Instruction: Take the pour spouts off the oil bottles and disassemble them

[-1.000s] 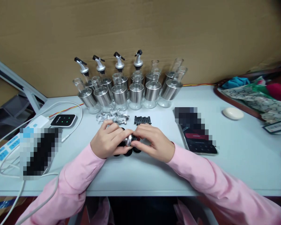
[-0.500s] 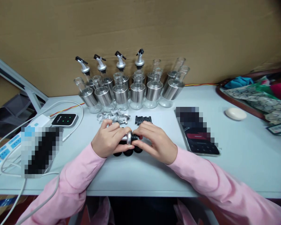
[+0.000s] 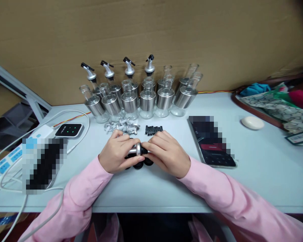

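My left hand (image 3: 117, 152) is closed around the silver body of a pourer spout (image 3: 138, 149), which lies sideways above the table. My right hand (image 3: 166, 153) pinches the black ribbed stopper (image 3: 143, 150) at the spout's right end. Beneath the hands are several round black pieces (image 3: 138, 164), partly covered. Just beyond my left hand lies a pile of loose silver spout parts (image 3: 122, 126). A row of small black lever pieces (image 3: 154, 129) sits beyond my right hand.
Glass bottles with steel sleeves (image 3: 147, 101) stand in two rows at the back, several topped with pourers (image 3: 129, 67). A phone (image 3: 209, 144) and a white oval object (image 3: 253, 123) lie to the right. Cables, a power strip (image 3: 15, 154) and a small black device (image 3: 69, 130) are left.
The fingers of my right hand have closed in further over the black stopper, covering more of it. The left hand keeps its hold on the spout.
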### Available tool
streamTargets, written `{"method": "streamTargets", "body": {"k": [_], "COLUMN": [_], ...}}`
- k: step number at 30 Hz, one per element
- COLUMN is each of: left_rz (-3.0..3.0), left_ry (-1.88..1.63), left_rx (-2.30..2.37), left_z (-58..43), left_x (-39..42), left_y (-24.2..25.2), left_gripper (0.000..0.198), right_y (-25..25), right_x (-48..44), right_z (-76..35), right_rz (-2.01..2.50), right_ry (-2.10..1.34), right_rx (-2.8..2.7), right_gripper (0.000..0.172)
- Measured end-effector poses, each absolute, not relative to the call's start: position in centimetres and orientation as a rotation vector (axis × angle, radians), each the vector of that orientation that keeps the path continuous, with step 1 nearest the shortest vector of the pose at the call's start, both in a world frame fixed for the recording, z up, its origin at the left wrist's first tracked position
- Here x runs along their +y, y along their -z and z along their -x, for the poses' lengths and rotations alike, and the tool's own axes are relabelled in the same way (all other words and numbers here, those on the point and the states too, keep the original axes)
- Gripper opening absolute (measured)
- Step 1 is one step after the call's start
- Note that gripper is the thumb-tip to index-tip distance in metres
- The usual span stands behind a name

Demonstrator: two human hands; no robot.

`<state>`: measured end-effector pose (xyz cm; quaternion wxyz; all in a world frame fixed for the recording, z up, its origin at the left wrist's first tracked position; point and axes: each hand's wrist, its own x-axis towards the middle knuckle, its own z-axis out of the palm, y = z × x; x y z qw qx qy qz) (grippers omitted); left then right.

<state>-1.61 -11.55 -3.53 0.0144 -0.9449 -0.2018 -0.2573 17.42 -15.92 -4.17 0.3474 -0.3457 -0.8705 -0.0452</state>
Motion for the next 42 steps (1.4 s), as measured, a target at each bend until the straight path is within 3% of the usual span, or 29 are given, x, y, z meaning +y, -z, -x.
{"method": "streamTargets", "body": {"k": [16,20,23,27,34,42], "left_rz": [3.251,3.213,3.079,2.934,2.961,2.975], "left_ry": [0.886,0.880,0.995,1.145,0.925,0.850], "left_rx": [-0.768,-0.726,-0.639,-0.634,-0.495,-0.537], "left_z": [1.5,1.3,1.4,1.7,1.4,1.0], "left_x": [-11.9,-11.8,-11.5,-10.9,-11.2,-11.4], "left_y": [3.5,3.7,4.2,4.6,4.1,4.5], "left_gripper": [0.038,0.028,0.018,0.024,0.022,0.023], "right_y": [4.4,4.4,4.5,4.5,4.6,5.4], "right_x": [-16.0,-16.0,-16.0,-15.9,-15.9,-16.0], "right_z": [-17.2,-17.4,-17.7,-18.1,-17.7,-17.3], "right_rz": [0.778,0.727,0.738,0.916,1.105,1.022], "right_ry": [0.442,0.450,0.346,0.035,-0.280,-0.468], "right_rx": [-2.253,-2.243,-2.151,-2.037,-2.057,-2.082], "right_gripper": [0.020,0.021,0.019,0.009,0.034,0.023]}}
